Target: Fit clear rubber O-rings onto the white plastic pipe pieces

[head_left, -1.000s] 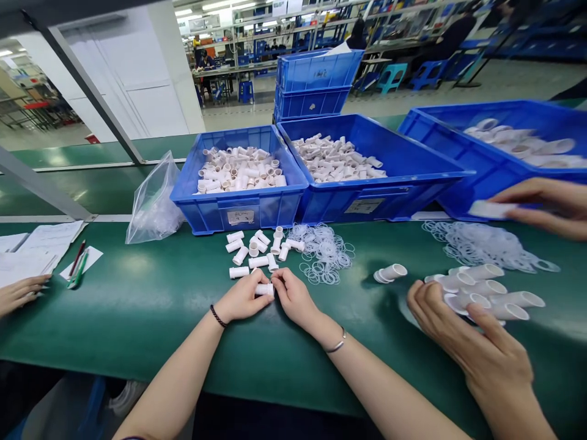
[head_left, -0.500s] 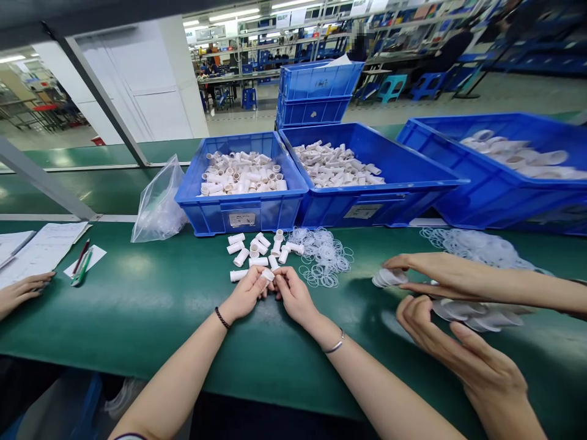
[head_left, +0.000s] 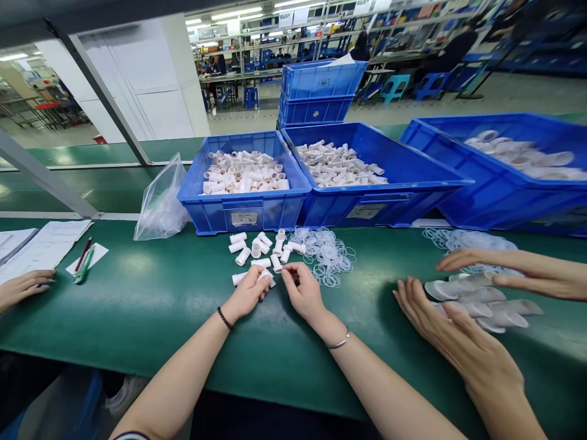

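Head view: on the green tabletop [head_left: 137, 305], the left hand [head_left: 247, 293] has its fingers closed around a white tube [head_left: 267, 276]. The right hand [head_left: 305, 293] sits just beside it, fingers curled with thumb and forefinger pinched; what they pinch cannot be told. Loose tubes [head_left: 261, 247] and rings [head_left: 328, 253] lie beyond, before a blue bin [head_left: 245, 211]. A co-worker's hands [head_left: 458, 342] handle bigger tubes on the right.

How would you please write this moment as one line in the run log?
left hand: pinching small white tube | right hand: fingertips closed beside it, contents unclear | nearby: loose tubes, clear rings | surface: green table
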{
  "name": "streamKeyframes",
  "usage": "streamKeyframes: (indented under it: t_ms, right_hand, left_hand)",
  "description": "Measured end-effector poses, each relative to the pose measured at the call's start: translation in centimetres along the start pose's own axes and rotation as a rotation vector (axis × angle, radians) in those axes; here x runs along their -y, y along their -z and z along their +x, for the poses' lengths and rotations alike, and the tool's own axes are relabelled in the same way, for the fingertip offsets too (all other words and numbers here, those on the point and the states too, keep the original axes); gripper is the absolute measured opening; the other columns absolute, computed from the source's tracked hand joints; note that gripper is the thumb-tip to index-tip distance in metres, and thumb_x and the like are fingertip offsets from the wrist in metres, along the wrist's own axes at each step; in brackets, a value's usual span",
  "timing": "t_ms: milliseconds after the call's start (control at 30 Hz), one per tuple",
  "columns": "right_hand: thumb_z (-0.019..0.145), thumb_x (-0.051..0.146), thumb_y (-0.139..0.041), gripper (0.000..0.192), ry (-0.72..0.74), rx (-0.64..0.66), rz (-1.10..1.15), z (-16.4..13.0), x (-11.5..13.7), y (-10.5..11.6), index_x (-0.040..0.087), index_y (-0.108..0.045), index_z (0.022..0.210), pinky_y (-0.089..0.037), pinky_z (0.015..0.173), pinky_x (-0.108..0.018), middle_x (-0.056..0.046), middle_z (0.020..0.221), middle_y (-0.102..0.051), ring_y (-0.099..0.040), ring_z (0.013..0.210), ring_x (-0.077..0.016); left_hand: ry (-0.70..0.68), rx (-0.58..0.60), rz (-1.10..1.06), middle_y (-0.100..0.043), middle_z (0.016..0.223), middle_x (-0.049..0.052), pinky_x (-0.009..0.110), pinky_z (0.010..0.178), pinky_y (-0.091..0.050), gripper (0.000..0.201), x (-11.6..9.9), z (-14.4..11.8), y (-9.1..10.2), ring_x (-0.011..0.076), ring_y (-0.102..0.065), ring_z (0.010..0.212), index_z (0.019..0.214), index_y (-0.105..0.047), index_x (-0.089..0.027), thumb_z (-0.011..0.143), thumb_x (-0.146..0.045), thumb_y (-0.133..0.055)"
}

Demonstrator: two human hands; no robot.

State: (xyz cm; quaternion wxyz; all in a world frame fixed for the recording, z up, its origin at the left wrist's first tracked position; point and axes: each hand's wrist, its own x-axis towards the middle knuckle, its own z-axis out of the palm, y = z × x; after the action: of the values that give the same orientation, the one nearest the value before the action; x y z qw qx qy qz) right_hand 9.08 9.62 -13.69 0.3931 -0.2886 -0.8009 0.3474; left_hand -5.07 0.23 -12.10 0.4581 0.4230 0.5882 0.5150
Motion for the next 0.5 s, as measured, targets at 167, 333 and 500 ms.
streamKeyframes:
  t_ms: [167, 333, 500]
  right_hand:
    - [0.089, 0.019, -0.046, 0.020, 0.159, 0.085, -0.265, 0.61, -0.65, 0.57, 0.021, -0.059, 0.104, -0.049, 0.085, -0.042, -0.011, 0.105, -0.058, -0.053, 0.101, -0.0264]
    - [0.092, 0.020, -0.044, 0.020, 0.148, 0.146, -0.393, 0.68, -0.60, 0.16, 0.023, -0.062, 0.101, -0.049, 0.078, -0.039, -0.010, 0.101, -0.062, -0.055, 0.096, -0.0259]
    - [0.092, 0.022, -0.044, 0.018, 0.088, 0.034, -0.222, 0.91, -0.14, 1.08, 0.021, -0.061, 0.092, -0.050, 0.079, -0.038, -0.009, 0.094, -0.064, -0.059, 0.089, -0.0232]
  left_hand:
    - [0.065, 0.026, -0.113, -0.048, 0.068, -0.004, 0.023, 0.049, -0.027, 0.034, -0.45, -0.12, 0.08, 0.0080, -0.041, 0.052, 0.086, -0.044, -0.019, 0.087, -0.053, -0.046]
    - [0.065, 0.036, -0.203, -0.049, 0.066, -0.004, 0.023, 0.044, -0.025, 0.041, -0.32, 0.01, 0.14, 0.0079, -0.039, 0.047, 0.084, -0.043, -0.019, 0.087, -0.060, -0.040]
    - [0.077, 0.063, -0.089, -0.051, 0.073, -0.002, 0.022, 0.049, -0.032, 0.036, -0.25, -0.01, 0.13, 0.0089, -0.045, 0.055, 0.089, -0.045, -0.019, 0.086, -0.054, -0.048]
